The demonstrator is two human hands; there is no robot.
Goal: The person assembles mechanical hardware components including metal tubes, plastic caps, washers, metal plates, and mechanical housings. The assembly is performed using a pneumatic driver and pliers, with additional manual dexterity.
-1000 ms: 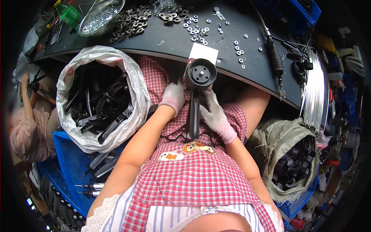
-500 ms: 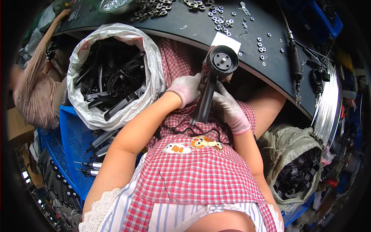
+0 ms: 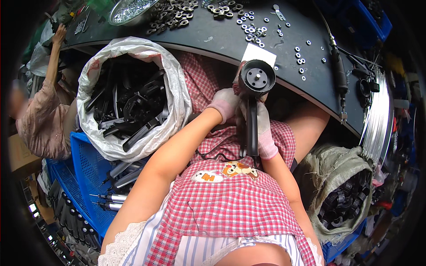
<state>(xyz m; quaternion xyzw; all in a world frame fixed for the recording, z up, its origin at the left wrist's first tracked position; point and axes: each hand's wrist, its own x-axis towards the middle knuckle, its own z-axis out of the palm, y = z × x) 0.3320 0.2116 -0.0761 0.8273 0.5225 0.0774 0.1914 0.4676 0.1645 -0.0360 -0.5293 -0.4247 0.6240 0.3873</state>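
Above my lap, tilted with its round end up, is a black plastic part (image 3: 251,128) with a cup-shaped head and a long two-pronged handle. A small pale post and several holes show inside the cup. My left hand (image 3: 225,103), in a pale glove, is closed against its left side just below the cup. Behind and right of the handle, my right hand (image 3: 264,126), also gloved, grips it; its fingertips are partly hidden. A white card (image 3: 259,55) is visible behind the cup at the table edge.
Left stands a white woven sack (image 3: 179,95) of black parts, beside a blue crate (image 3: 86,164) with silver cylinders. A dark table (image 3: 213,37) carries rings, metal fittings and a hanging power screwdriver (image 3: 339,73). Right are a sack (image 3: 315,166) of black caps and wire rods (image 3: 377,119). A co-worker (image 3: 46,119) sits left.
The handle has swung from slanting left to nearly upright, and the cup has come slightly lower. My left hand moved right with it. The co-worker's arm has shifted.
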